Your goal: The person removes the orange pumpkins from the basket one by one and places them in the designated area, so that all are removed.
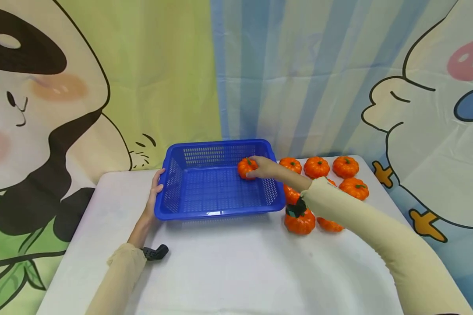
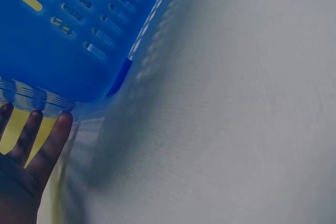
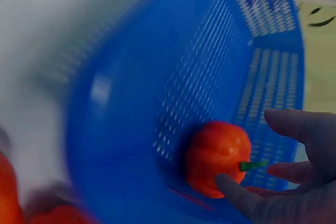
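A blue plastic basket (image 1: 220, 214) with slotted walls stands on the white table. At its left side, my left hand (image 1: 154, 192) touches the outer wall; the fingers (image 2: 52, 140) look straight and spread in the left wrist view. My right hand (image 1: 265, 168) reaches over the basket's right side. Inside, near the right wall, sits an orange toy pumpkin (image 1: 246, 168) with a green stem. The right wrist view shows that hand (image 3: 310, 174) with its fingers apart, one fingertip at the pumpkin (image 3: 218, 153) and another clear of it.
Several more orange pumpkins (image 1: 345, 166) stand on the table to the right of the basket, some partly hidden by the right arm. A cartoon-printed curtain (image 1: 291, 78) hangs behind the white table (image 1: 228, 262). A dark wrist device (image 1: 156, 252) is on the left wrist.
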Action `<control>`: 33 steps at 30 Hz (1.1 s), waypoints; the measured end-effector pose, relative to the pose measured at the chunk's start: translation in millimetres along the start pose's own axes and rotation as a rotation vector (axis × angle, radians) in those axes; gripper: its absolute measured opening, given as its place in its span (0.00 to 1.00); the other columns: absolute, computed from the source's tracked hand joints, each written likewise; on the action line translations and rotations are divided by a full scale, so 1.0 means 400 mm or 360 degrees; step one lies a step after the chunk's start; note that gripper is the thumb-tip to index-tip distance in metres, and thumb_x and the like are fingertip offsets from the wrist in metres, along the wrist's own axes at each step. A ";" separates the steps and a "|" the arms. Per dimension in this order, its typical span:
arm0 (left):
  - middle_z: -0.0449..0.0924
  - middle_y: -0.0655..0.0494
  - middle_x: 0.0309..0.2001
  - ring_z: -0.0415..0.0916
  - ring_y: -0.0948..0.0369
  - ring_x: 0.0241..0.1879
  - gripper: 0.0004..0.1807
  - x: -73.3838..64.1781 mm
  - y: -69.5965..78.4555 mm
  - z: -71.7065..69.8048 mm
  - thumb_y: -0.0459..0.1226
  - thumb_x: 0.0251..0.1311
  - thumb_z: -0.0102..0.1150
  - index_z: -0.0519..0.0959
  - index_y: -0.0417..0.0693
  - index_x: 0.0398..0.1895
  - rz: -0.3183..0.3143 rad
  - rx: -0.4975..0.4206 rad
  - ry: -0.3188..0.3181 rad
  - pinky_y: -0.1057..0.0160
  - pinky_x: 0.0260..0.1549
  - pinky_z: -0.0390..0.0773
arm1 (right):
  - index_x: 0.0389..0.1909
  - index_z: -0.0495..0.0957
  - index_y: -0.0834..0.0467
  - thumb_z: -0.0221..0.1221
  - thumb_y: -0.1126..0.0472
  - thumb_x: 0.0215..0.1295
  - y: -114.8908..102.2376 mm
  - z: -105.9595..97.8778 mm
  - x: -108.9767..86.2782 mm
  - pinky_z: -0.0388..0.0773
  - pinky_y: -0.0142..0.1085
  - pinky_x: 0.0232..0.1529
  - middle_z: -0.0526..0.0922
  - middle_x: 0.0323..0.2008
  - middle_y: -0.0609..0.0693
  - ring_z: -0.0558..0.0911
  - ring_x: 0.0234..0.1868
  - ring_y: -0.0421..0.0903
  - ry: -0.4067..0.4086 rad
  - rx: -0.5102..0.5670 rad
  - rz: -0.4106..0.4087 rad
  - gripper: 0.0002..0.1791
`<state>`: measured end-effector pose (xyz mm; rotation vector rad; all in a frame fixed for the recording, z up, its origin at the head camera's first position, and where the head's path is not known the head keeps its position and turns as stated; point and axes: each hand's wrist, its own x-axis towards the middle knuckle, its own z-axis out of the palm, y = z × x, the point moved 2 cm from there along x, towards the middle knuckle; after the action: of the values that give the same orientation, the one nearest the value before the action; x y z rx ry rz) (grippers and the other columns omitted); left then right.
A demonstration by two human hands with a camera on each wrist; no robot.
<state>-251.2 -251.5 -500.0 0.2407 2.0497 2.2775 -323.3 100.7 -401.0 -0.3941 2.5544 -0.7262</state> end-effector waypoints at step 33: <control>0.34 0.49 0.77 0.55 0.58 0.63 0.29 0.007 0.002 0.003 0.41 0.72 0.22 0.42 0.64 0.76 0.0030 0.0001 0.0003 0.70 0.48 0.72 | 0.73 0.58 0.57 0.65 0.54 0.59 -0.005 0.002 0.148 0.77 0.47 0.56 0.63 0.71 0.59 0.68 0.67 0.56 -0.0026 -0.0178 0.0180 0.42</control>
<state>-253.7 -250.0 -499.0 0.2591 2.0574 2.2888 -373.4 75.9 -420.8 -0.2872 2.5852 -0.5391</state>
